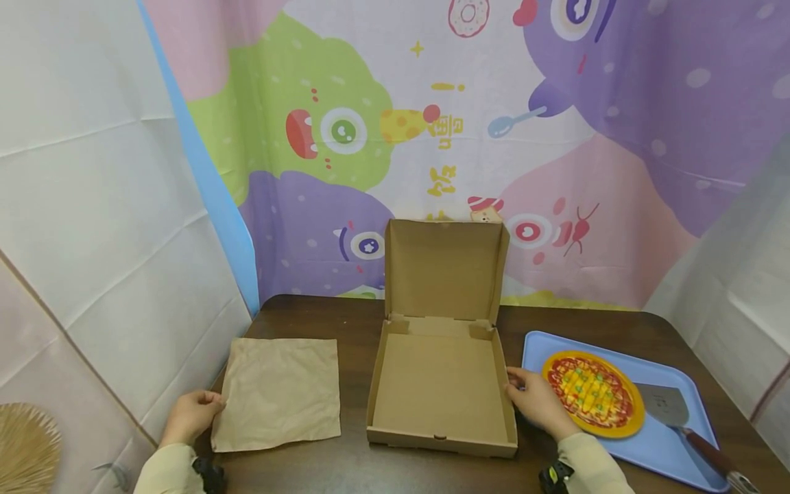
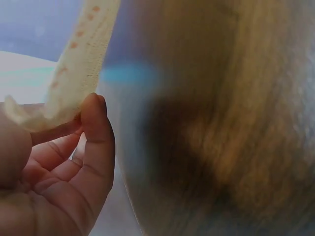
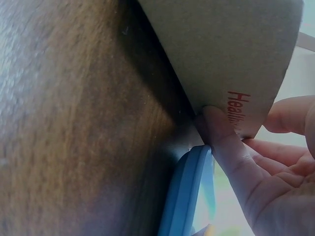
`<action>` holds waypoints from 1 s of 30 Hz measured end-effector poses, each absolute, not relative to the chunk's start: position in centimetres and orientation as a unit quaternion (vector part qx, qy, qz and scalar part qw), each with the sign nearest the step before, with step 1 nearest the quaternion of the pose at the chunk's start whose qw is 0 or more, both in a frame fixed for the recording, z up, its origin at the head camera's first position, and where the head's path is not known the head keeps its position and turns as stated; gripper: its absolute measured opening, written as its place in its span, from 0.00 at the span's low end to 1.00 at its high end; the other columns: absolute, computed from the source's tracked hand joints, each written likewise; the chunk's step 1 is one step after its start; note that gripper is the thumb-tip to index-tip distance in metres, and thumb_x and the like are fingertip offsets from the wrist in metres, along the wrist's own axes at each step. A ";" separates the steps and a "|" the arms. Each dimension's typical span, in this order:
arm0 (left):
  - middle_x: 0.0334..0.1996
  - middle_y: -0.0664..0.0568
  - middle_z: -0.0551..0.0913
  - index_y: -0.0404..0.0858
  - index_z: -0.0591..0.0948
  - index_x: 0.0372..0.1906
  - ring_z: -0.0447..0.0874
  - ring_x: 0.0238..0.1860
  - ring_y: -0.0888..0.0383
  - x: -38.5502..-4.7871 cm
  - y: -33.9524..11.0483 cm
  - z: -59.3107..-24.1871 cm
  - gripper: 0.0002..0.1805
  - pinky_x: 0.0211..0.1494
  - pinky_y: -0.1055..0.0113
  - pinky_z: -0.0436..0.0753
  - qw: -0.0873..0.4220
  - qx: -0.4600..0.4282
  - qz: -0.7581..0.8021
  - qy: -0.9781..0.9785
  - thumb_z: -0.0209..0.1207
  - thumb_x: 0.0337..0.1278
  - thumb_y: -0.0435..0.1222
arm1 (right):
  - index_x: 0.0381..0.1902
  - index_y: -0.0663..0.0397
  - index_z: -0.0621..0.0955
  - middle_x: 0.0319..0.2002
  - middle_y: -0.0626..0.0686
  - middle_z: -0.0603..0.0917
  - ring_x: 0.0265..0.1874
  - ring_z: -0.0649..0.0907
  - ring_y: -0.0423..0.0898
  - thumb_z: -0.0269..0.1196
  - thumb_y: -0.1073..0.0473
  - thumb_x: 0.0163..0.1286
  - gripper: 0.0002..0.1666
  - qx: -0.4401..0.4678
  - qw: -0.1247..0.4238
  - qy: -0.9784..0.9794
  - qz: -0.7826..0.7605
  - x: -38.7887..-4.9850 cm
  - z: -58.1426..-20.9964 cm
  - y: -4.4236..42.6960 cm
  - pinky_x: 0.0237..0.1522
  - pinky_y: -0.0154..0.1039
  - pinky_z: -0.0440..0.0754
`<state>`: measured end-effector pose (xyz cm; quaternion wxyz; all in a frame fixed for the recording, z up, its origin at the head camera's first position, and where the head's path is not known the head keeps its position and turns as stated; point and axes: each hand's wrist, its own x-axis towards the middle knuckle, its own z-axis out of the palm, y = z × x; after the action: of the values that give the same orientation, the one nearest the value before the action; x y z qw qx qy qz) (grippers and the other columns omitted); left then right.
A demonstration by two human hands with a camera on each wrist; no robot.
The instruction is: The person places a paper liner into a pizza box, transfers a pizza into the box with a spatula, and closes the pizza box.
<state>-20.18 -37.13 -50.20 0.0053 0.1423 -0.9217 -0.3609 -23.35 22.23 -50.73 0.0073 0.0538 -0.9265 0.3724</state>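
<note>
An open cardboard box [image 1: 438, 384] stands on the table with its lid upright at the back. My right hand [image 1: 540, 401] holds the box's right side wall; in the right wrist view the thumb and fingers [image 3: 229, 147] lie on either side of the printed cardboard [image 3: 221, 54]. To the left lies a flat brown paper sheet [image 1: 280, 394]. Its left edge is pinched by my left hand [image 1: 191, 415], and the left wrist view shows the paper [image 2: 81, 64] between thumb and fingertips [image 2: 93, 110].
On the right, a blue tray [image 1: 663, 377] holds a toy pizza [image 1: 592, 391] on a yellow plate and a metal server [image 1: 666, 405] with a brown handle. The right hand is close to the tray's left edge. A printed curtain [image 1: 345, 206] hangs behind the dark table [image 1: 354, 343].
</note>
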 end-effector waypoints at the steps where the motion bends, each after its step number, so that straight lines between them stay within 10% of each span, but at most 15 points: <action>1: 0.30 0.43 0.84 0.24 0.81 0.37 0.76 0.33 0.54 -20.2 -37.1 -50.2 0.13 0.34 0.66 0.72 0.004 0.146 -0.370 -0.917 0.57 0.60 0.34 | 0.58 0.74 0.76 0.40 0.61 0.86 0.39 0.82 0.49 0.59 0.65 0.66 0.24 0.054 0.007 -0.927 0.372 -23.3 -50.7 22.2 0.40 0.43 0.82; 30: 0.26 0.66 0.79 0.30 0.80 0.49 0.77 0.29 0.69 -21.4 -32.6 -44.9 0.19 0.35 0.71 0.81 0.003 0.153 -0.537 -0.829 0.59 0.66 0.42 | 0.58 0.75 0.76 0.37 0.58 0.86 0.34 0.79 0.45 0.60 0.66 0.68 0.23 0.059 0.006 -0.921 0.386 -23.3 -50.7 22.3 0.33 0.35 0.78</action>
<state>-21.39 -32.62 -44.87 0.0025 0.1529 -0.8294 -0.5374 -23.25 22.27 -50.68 0.0055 0.0586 -0.9206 0.3859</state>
